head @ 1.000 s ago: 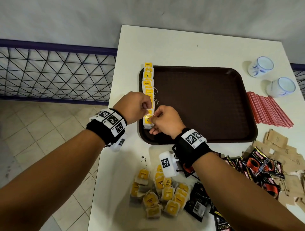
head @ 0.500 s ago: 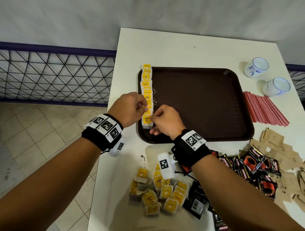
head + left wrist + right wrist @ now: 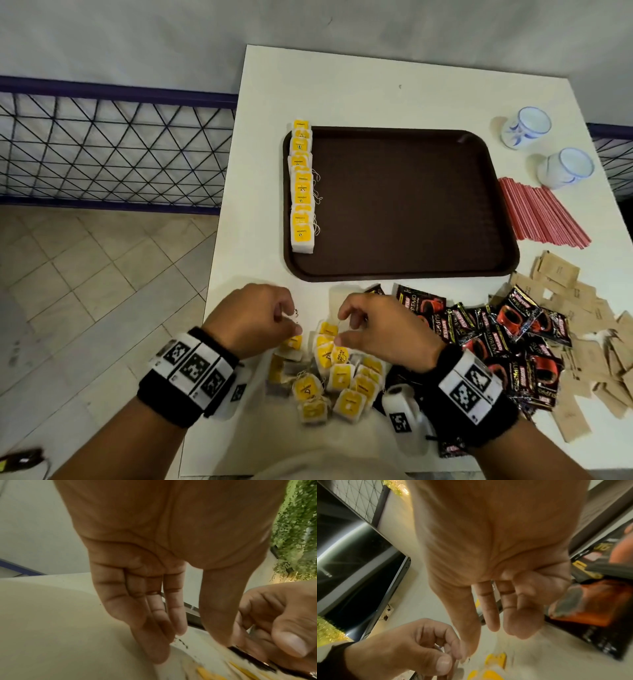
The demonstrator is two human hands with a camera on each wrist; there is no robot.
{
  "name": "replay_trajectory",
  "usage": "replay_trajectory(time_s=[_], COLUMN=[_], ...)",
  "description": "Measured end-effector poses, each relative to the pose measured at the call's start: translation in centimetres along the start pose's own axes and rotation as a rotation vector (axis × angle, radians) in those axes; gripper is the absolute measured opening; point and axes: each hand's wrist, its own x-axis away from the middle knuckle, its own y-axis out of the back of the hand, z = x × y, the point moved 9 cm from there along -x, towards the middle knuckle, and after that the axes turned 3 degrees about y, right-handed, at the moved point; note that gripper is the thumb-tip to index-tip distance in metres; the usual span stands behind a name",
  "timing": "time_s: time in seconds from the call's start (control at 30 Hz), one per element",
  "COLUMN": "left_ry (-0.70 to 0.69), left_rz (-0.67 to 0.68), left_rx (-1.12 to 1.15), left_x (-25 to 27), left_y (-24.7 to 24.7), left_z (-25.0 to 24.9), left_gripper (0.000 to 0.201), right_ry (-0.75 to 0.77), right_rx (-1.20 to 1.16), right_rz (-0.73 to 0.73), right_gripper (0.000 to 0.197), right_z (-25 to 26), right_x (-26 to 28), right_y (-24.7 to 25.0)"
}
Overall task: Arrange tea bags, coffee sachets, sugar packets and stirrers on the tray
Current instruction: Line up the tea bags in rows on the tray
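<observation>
A brown tray (image 3: 411,205) lies on the white table, with a row of yellow-tagged tea bags (image 3: 302,192) overlapping along its left edge. A loose pile of tea bags (image 3: 335,377) sits in front of the tray. My left hand (image 3: 287,322) and right hand (image 3: 342,325) hover side by side just over the far side of that pile. In the left wrist view the left hand (image 3: 193,639) points its fingers down, holding nothing. The right wrist view shows the right hand (image 3: 488,639) with relaxed fingers and nothing in it, above a yellow tag (image 3: 496,660).
Black and red coffee sachets (image 3: 496,335) spread right of the pile, brown sugar packets (image 3: 582,308) beyond them. Red stirrers (image 3: 541,216) lie right of the tray, beside two white cups (image 3: 525,126) (image 3: 565,168). A blue railing (image 3: 102,144) runs left of the table.
Both hands have left the near end of the tea bag row on the tray and pulled back to the loose pile. The last tea bag stays in the row.
</observation>
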Motion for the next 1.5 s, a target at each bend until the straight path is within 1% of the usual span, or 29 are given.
replay_trajectory(time_s=[0.07,0.13,0.23,0.3,0.4,0.6,0.73,0.87,0.97,1.07,1.13,1.23,1.3,1.37,1.43,1.5], left_ry=[0.032,0.039,0.038,0.03,0.024,-0.002,0.005,-0.011,-0.034,-0.068,-0.101,-0.139,-0.175,-0.2,-0.191,-0.187], left_rz=[0.016,0.048,0.074,0.071,0.076,0.061,0.076,0.107,0.123,0.115,0.093,0.055,0.036,0.035,0.034,0.003], left_rx=[0.012,0.014,-0.001,-0.018,0.0,0.045,0.161,0.199,0.192,0.169,0.145,0.131,0.169,0.252,0.356,0.445], left_x=[0.8,1.4,1.8,1.8,1.6,1.5,1.8,1.8,1.7,1.7,1.8,1.9,2.1,2.2,1.9,1.3], left_y=[-0.6,-1.3,-2.3,-2.7,-3.1,-3.3,-3.2,-3.4,-3.3,-3.1,-3.0,-2.2,-1.1,0.1,1.1,2.2], left_z=[0.0,-0.2,-0.6,-0.9,-1.2,-2.1,-2.2,-2.1,-2.2,-2.2,-2.1,-2.2,-2.7,-3.2,-3.2,-3.0], left_gripper=[0.033,0.038,0.043,0.042,0.042,0.047,0.049,0.046,0.041,0.033,0.026,0.009,0.005,0.008,0.012,0.012], right_ry=[0.018,0.041,0.025,0.018,0.032,0.082,0.123,0.102,0.099,0.115,0.115,0.09,0.067,0.056,0.051,0.048], right_rx=[0.071,0.138,0.261,0.314,0.297,0.172,0.042,-0.087,-0.166,-0.195,-0.219,-0.3,-0.378,-0.439,-0.509,-0.576], right_rz=[0.018,0.041,0.057,0.046,0.026,-0.028,-0.005,-0.031,-0.052,-0.078,-0.113,-0.149,-0.152,-0.157,-0.187,-0.219], right_gripper=[0.038,0.041,0.045,0.043,0.035,0.016,0.024,0.014,0.014,0.012,0.008,0.01,0.009,0.01,0.012,0.012], right_z=[0.1,0.2,0.0,0.0,-0.1,-0.1,-0.4,-0.9,-1.3,-1.3,-1.4,-1.5,-1.6,-1.5,-1.5,-1.6], right_x=[0.5,0.8,1.2,1.4,1.5,1.6,1.8,2.2,2.2,2.0,2.0,1.8,1.8,1.7,1.5,1.2], right_y=[-0.7,-1.5,-2.4,-2.8,-3.0,-2.6,-2.2,-0.9,-0.4,0.1,0.5,1.2,1.6,2.1,2.7,3.3])
